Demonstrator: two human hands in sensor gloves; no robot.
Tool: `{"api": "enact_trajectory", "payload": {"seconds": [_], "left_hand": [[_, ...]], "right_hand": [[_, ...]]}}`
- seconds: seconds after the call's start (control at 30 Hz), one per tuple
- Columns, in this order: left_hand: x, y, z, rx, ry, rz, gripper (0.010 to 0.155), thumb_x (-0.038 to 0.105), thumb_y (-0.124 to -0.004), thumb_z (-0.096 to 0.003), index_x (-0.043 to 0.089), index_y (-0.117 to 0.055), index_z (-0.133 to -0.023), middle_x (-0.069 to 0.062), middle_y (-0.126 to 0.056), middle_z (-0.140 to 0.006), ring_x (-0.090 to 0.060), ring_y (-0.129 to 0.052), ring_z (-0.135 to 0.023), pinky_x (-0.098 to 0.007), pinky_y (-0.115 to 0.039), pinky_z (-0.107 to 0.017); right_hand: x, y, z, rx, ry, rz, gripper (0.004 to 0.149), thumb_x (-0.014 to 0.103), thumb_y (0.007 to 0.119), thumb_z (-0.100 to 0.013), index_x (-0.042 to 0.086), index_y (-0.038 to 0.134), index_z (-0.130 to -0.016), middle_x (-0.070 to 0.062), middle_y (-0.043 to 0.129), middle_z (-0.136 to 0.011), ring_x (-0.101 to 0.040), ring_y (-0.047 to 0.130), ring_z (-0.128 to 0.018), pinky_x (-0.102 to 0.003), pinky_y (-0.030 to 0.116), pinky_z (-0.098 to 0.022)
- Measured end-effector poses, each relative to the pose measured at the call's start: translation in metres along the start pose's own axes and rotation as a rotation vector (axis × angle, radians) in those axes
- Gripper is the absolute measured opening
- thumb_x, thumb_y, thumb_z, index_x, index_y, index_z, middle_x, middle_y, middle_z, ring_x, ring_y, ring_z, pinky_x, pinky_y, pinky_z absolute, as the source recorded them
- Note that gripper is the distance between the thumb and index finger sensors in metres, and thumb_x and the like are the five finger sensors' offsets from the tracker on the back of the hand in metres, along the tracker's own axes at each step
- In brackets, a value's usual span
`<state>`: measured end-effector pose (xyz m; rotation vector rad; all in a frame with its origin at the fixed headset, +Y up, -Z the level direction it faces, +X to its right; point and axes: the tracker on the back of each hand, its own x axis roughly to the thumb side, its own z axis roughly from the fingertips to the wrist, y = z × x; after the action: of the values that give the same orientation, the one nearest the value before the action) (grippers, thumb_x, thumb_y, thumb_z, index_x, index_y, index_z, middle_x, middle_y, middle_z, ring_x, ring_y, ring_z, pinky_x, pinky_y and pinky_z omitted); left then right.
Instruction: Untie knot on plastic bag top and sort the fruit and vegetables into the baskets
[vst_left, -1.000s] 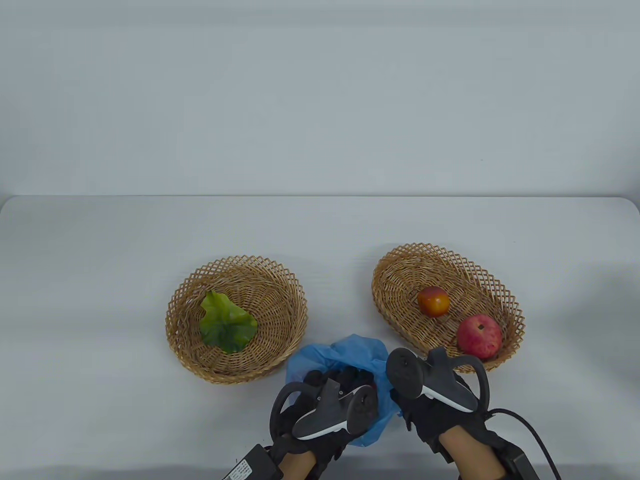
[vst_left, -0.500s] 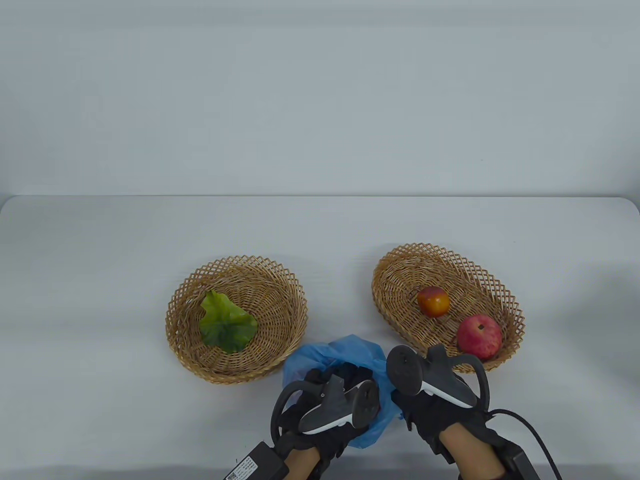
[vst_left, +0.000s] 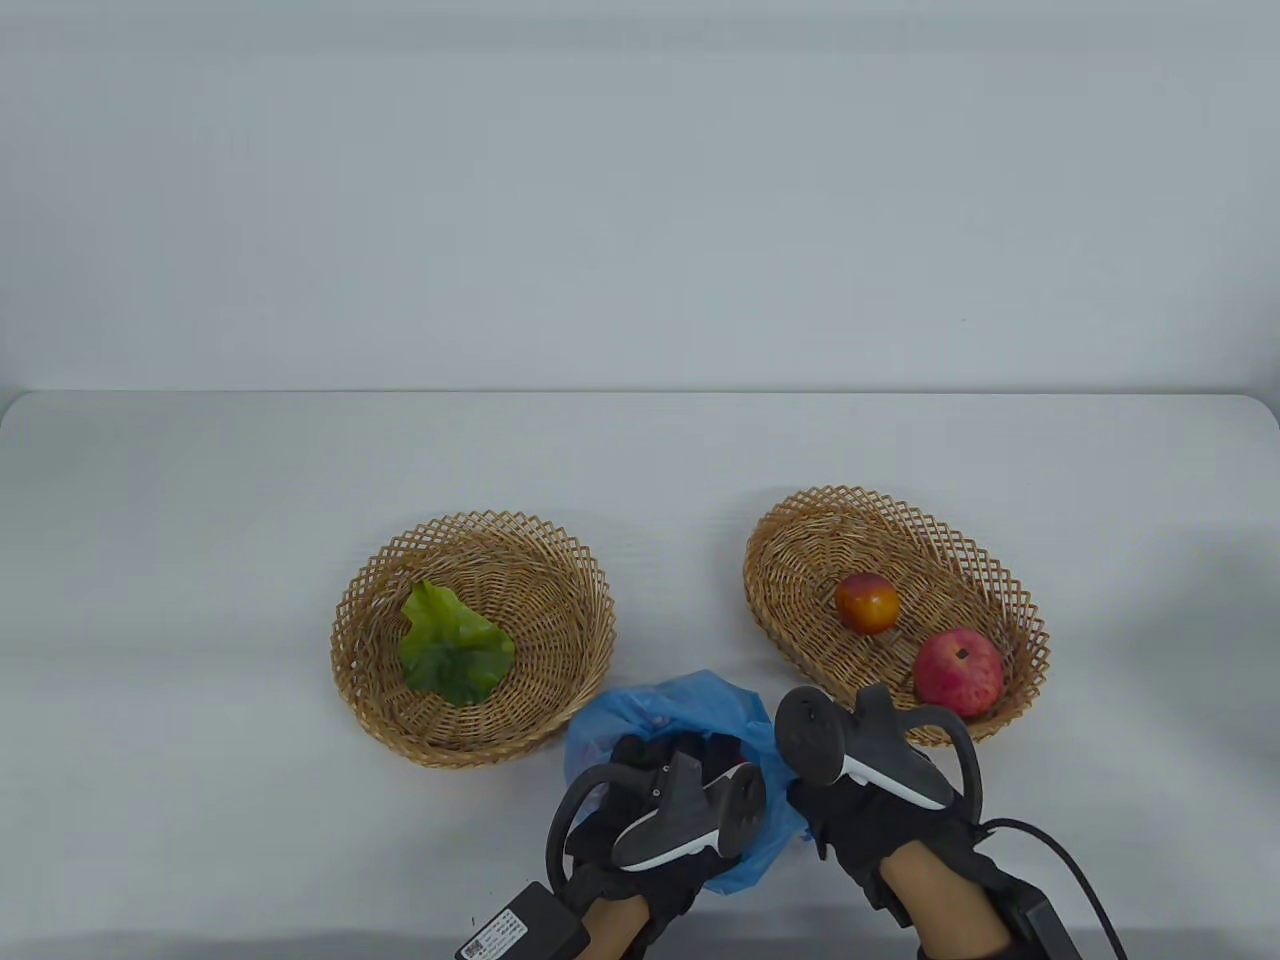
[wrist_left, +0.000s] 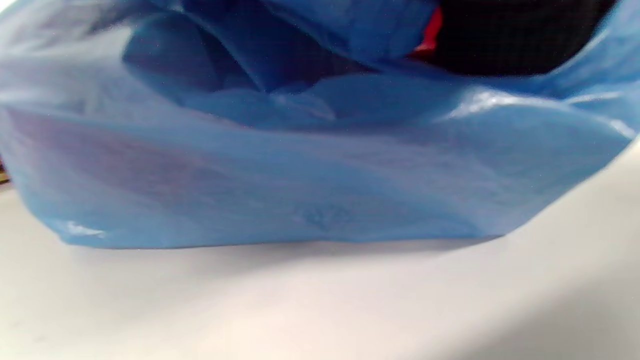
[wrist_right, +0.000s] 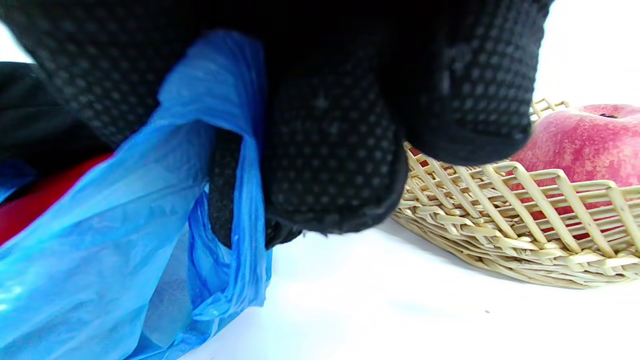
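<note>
Left basket (vst_left: 560, 680) sits on the white surface (vst_left: 200, 500), round wicker, with one green leaf (vst_left: 452, 648) lying in it. Just right of it and nearer to me, the blue bag (vst_left: 660, 705) rests on the surface between the two baskets, top open, knot no longer tied. My left hand (vst_left: 655, 800) is down in the bag mouth, tracker on its back. Left fingers are inside the plastic; I can't tell from any view whether they are spread or curled on something. Left wrist view is mostly bag wall (wrist_left: 320, 170) close up, with a sliver of something red (wrist_left: 432, 35) near the top edge, probably an item in the bag, too blurred to name. My right hand (vst_left: 860, 800) is just right of the bag, at its near right edge. Right wrist view: my right fingers (wrist_right: 330, 165) are curled and pinching a fold of the bag's rim (wrist_right: 235, 130), holding it up off the surface; a red item (wrist_right: 30, 200) shows inside the bag at left. Right basket (vst_left: 790, 560) is oval wicker, just beyond my right hand. In it, a small orange-red fruit (vst_left: 867, 603) near the middle and a red apple (vst_left: 958, 673) at the near end, apart from each other. Apple (wrist_right: 575, 140) shows behind the lattice rim (wrist_right: 500, 210) in the right wrist view.
</note>
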<state>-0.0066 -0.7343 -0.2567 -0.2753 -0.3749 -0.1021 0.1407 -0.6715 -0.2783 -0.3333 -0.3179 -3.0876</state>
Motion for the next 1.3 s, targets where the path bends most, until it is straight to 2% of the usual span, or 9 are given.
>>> {"api": "enact_trajectory", "payload": {"seconds": [0.83, 1.17, 1.3], "left_hand": [[-0.027, 0.027, 0.021, 0.179, -0.047, 0.308, 0.1, 0.065, -0.082, -0.0368, 0.026, -0.03, -0.112, -0.008, -0.061, -0.115, -0.031, -0.081, -0.101, -0.055, -0.056, -0.081], [-0.054, 0.038, 0.031, 0.262, -0.054, 0.556, 0.099, 0.065, -0.083, -0.0367, 0.025, -0.033, -0.112, -0.01, -0.064, -0.113, -0.032, -0.084, -0.098, -0.055, -0.059, -0.079], [-0.073, 0.044, 0.041, 0.32, -0.098, 0.747, 0.101, 0.066, -0.081, -0.0378, 0.022, -0.029, -0.112, -0.012, -0.064, -0.112, -0.032, -0.085, -0.095, -0.055, -0.06, -0.077]], "right_hand": [[-0.02, -0.002, -0.002, -0.031, 0.13, 0.019, 0.041, 0.032, 0.094, -0.041, 0.018, 0.09, -0.079, -0.003, 0.11, -0.055, -0.019, 0.107, -0.034, -0.043, 0.088, -0.036], [-0.024, -0.003, -0.002, -0.023, 0.157, 0.019, 0.041, 0.032, 0.094, -0.041, 0.018, 0.09, -0.079, -0.003, 0.11, -0.055, -0.019, 0.107, -0.034, -0.043, 0.088, -0.036], [-0.027, -0.003, -0.002, -0.027, 0.176, 0.014, 0.041, 0.032, 0.093, -0.041, 0.019, 0.09, -0.079, -0.003, 0.11, -0.055, -0.018, 0.107, -0.034, -0.043, 0.088, -0.036]]}}
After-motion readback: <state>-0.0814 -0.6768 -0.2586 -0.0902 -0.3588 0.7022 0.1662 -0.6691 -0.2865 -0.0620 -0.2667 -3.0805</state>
